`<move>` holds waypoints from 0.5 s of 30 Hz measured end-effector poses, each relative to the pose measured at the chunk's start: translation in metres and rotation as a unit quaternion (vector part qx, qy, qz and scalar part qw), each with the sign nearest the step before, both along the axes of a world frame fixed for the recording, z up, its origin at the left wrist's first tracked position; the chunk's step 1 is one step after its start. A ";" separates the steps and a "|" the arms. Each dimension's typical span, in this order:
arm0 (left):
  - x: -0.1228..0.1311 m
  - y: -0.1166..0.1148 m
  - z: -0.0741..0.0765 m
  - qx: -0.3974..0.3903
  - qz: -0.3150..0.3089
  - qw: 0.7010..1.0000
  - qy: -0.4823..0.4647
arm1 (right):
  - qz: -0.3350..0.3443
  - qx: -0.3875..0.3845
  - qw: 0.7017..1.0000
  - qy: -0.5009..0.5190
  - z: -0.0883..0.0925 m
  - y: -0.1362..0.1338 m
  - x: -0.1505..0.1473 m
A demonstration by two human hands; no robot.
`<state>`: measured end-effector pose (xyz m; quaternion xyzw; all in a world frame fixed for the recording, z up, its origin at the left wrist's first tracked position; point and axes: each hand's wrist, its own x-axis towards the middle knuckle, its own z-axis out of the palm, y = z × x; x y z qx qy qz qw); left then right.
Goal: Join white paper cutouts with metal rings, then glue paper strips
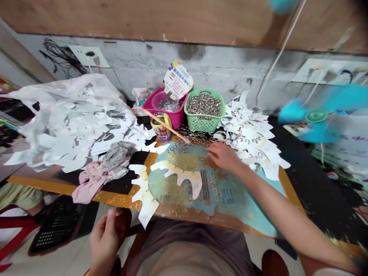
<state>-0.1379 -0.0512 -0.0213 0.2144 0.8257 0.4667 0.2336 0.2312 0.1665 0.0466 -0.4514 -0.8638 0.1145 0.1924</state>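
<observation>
My right hand [222, 156] reaches across the worn blue mat [227, 191] to a loose pile of metal rings [188, 142]; its fingers are bent down onto the rings, and I cannot make out whether any ring is held. My left hand [105, 234] hangs below the table edge near my lap, fingers loosely curled and apart, nothing in them. Two white cut paper shapes lie in front of me: one [179, 173] on the mat, one [144, 197] hanging over the table's front edge.
A green basket [204, 122] full of rings and a pink basket [166, 109] stand at the back. White cutouts are stacked at right [253, 134] and in a plastic bag at left [74, 119]. A crumpled cloth [100, 172], a small can with a stick [162, 128], a spinning blue fan [316, 117].
</observation>
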 end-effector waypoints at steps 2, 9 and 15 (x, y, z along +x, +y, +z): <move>-0.001 -0.010 0.002 0.002 -0.032 0.994 0.102 | 0.019 -0.024 1.000 -0.002 -0.011 -0.004 -0.023; 0.048 -0.004 0.044 0.140 -0.315 0.904 0.255 | -0.003 -0.064 0.995 0.073 -0.020 -0.005 -0.035; 0.121 0.047 0.031 0.141 -0.529 0.772 0.323 | -0.086 -0.079 0.976 0.182 -0.019 -0.024 -0.014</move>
